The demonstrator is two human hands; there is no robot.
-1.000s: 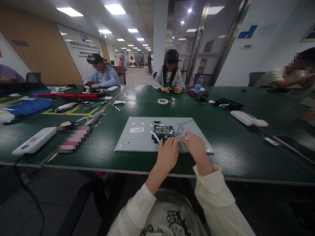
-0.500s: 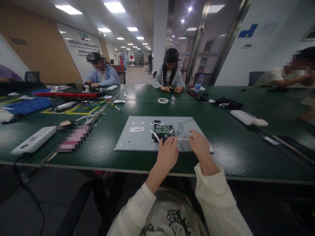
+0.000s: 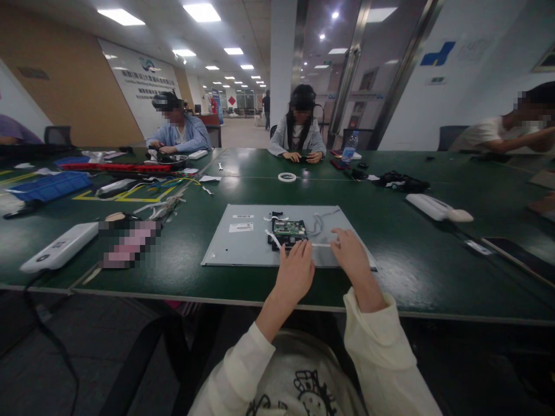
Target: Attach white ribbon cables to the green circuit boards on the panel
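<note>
A flat grey metal panel lies on the green table before me, with a green circuit board in a black frame at its middle. My left hand rests at the frame's near right corner, fingers stretched forward and close together. A narrow strip of white tape runs along the panel from the left fingertips to my right hand. The right thumb and forefinger meet at its right end; the other fingers are curved above. Another white tape piece sits at the frame's left side. Grey wires lie right of the board.
A tape roll lies beyond the panel. On the left are a white power bank-like device, a pink pixelated item and a blue tray. Another white device is at right. Several people sit around the table.
Both hands keep almost the same place; the right hand and its sleeve have shifted very slightly. The panel and board have not moved.
</note>
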